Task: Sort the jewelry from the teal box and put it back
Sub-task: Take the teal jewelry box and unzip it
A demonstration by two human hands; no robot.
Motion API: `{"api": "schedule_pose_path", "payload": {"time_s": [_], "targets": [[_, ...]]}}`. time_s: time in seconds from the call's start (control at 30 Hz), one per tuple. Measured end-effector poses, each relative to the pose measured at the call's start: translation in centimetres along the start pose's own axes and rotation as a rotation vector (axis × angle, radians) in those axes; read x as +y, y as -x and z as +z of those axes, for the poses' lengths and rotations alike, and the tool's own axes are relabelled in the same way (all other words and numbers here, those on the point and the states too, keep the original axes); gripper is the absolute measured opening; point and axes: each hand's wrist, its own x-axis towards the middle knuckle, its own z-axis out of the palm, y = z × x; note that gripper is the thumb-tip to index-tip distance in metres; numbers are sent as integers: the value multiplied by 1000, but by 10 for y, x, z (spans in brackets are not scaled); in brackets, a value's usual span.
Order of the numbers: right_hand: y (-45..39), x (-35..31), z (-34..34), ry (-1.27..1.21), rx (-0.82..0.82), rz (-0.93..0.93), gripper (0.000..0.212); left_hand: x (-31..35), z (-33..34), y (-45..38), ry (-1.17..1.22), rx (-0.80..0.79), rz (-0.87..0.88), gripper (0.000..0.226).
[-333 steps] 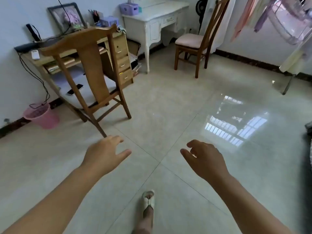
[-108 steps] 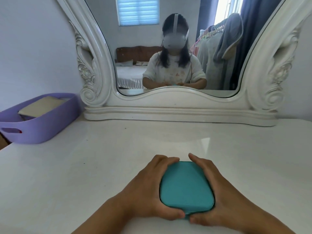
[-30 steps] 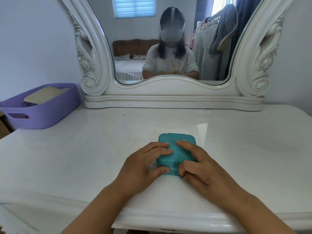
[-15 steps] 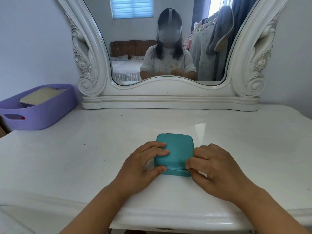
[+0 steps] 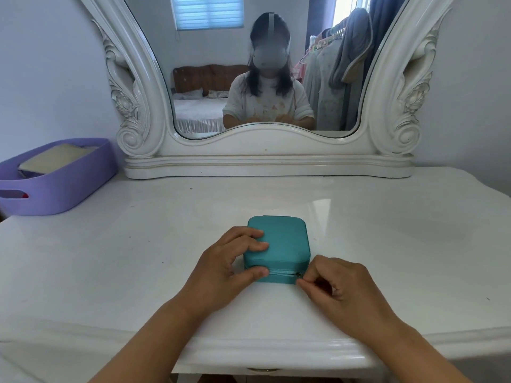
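Note:
A small teal jewelry box [image 5: 284, 244] with a zipper around its side lies closed on the white dressing table [image 5: 138, 244], near the front edge. My left hand [image 5: 229, 266] holds the box's left side, fingers on the lid and thumb against the front. My right hand [image 5: 337, 286] is at the box's front right corner, thumb and forefinger pinched on the zipper pull [image 5: 298, 276]. No jewelry is visible.
A lilac plastic basket [image 5: 63, 183] with a flat pale item inside stands at the table's back left. A large white carved mirror [image 5: 265, 78] rises along the back edge and reflects a seated person. The table's rounded front edge [image 5: 276, 352] runs just below my wrists.
My right hand has slid from the box's lid to its front right corner and pinched the zipper pull. The left hand stays on the box's left side.

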Motion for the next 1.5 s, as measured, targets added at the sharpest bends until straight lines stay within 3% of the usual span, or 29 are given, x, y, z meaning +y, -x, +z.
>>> {"api": "schedule_pose_path", "payload": {"time_s": [0.23,0.43,0.5,0.63,0.67,0.87,1.03,1.27,1.4,1.5], "targets": [[-4,2,-5,-47,59,189,30,-2,-2,-3,-5,-15,42,30],[-23,10,-16,1,-49,343,5,1,-4,-4,14,-29,6,33],[-26,13,-21,2,-82,362,5,0,-9,-12,60,-82,-101,44],[-31,17,-24,47,-208,343,15,-3,-11,-30,239,-345,-328,102],[-31,19,-24,50,-218,339,16,-4,-9,-33,264,-384,-342,107],[-50,35,-23,87,-154,340,12,-9,-11,-32,270,-431,-328,102],[-71,37,-12,21,-216,302,11,-9,-19,-24,342,-478,-318,104],[-75,37,0,-46,-230,245,21,-7,-21,-16,322,-412,-342,107],[-66,19,-5,-436,-197,309,25,-6,-21,-10,281,-346,-362,111],[-55,9,-5,-480,-327,275,65,-6,-22,-7,220,-319,-364,115]]}}
